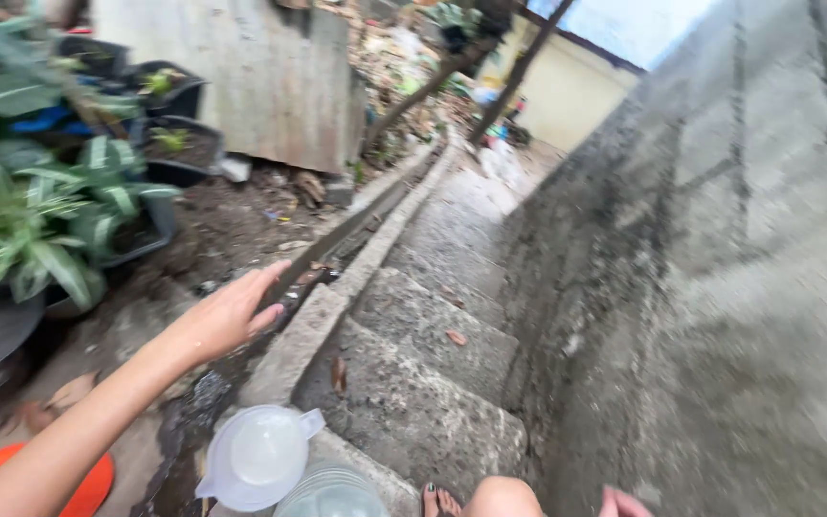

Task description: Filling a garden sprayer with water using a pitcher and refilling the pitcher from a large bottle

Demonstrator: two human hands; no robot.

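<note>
My left hand (234,311) reaches forward over a narrow drain channel beside concrete steps, fingers apart, holding nothing. My right hand (624,503) shows only as fingertips at the bottom edge, against the grey wall; its state is hidden. A clear plastic pitcher (258,456) lies just below my left arm on the curb, with a second clear plastic container (329,494) next to it. My knee (502,498) and toes (438,501) show at the bottom.
Concrete steps (433,325) descend ahead along a rough grey wall (720,287). Potted green plants (40,225) and black pots (179,144) stand on the left. A corrugated sheet (241,77) leans behind them. An orange round object (93,483) sits bottom left.
</note>
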